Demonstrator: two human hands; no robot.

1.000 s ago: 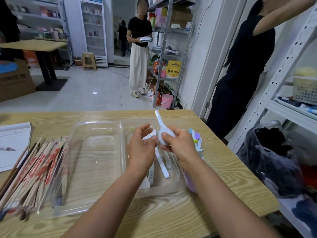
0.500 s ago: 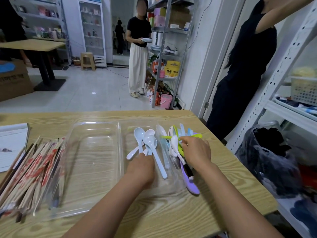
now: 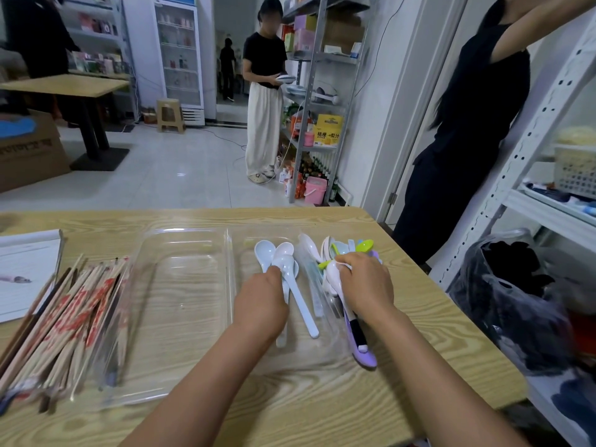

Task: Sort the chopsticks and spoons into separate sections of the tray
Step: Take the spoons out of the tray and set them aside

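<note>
A clear two-section tray (image 3: 229, 253) lies on the wooden table. Its left section is bare, and three white spoons (image 3: 264, 251) lie in its right section. My left hand (image 3: 261, 304) rests over their handles, fingers curled down on one spoon. A heap of white and coloured spoons (image 3: 362, 246) lies at the tray's right edge, with a purple one (image 3: 366, 358) sticking out toward me. My right hand (image 3: 366, 285) grips a white spoon (image 3: 333, 275) in that heap. A pile of chopsticks (image 3: 64, 321) lies left of the tray, some overlapping its left rim.
A paper pad (image 3: 25, 269) lies at the table's left. A dark plastic bag (image 3: 509, 301) and white shelving (image 3: 522, 162) stand close on the right. One person in black (image 3: 467, 124) leans by the table's far right corner; another person (image 3: 263, 91) stands further back.
A second ago both hands held a white spoon above the tray. That spoon now lies in the right section, my left hand has dropped onto the spoons, and my right hand has moved to the heap.
</note>
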